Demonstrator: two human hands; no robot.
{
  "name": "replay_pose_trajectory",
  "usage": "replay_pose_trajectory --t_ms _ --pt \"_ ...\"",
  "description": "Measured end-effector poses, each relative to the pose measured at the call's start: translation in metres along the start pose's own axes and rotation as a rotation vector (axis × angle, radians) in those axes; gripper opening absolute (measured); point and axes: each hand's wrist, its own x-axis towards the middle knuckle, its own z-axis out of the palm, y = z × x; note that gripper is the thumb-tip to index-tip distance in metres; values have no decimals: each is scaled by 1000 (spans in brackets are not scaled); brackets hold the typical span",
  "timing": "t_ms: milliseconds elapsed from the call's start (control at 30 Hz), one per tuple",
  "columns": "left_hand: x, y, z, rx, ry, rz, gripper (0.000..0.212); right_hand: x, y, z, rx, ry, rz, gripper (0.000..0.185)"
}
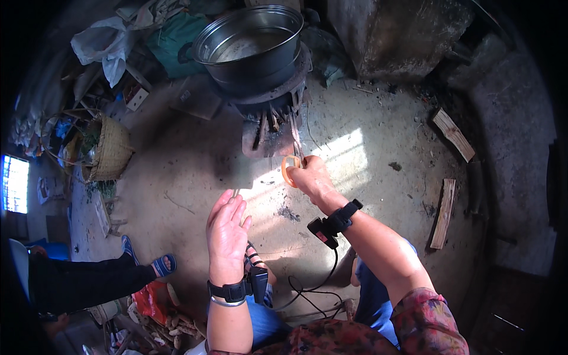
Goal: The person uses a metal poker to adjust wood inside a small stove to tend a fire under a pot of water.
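My right hand (313, 177) is closed around a tool with an orange loop handle (288, 172). Its far end points toward the mouth of a small stove (284, 93), but cannot be made out clearly among the sticks there. Palm up, my left hand (228, 222) is raised over the floor, fingers slightly apart. Something thin shows at its fingertips; whether the hand touches it is unclear. On the stove sits a wide metal pot (255, 73) with a shiny inside. Sticks of firewood (264, 126) jut from the stove's opening over a metal plate (270, 144).
Split wood pieces (453, 134) lie on the right floor. A woven basket (108, 148) with greens stands left, below a white plastic bag (104, 44). Another person's sandaled foot (164, 265) is at lower left, near a red bag (151, 299). A black cable (306, 290) hangs between my wrists.
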Motion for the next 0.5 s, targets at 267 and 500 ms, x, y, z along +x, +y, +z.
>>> replay_pose_trajectory --t_ms 267,500 --pt "1 2 -3 -21 7 5 44 6 -9 0 -41 -36 9 42" --pt "1 1 -5 -36 13 1 43 16 -2 5 21 -2 -34 45"
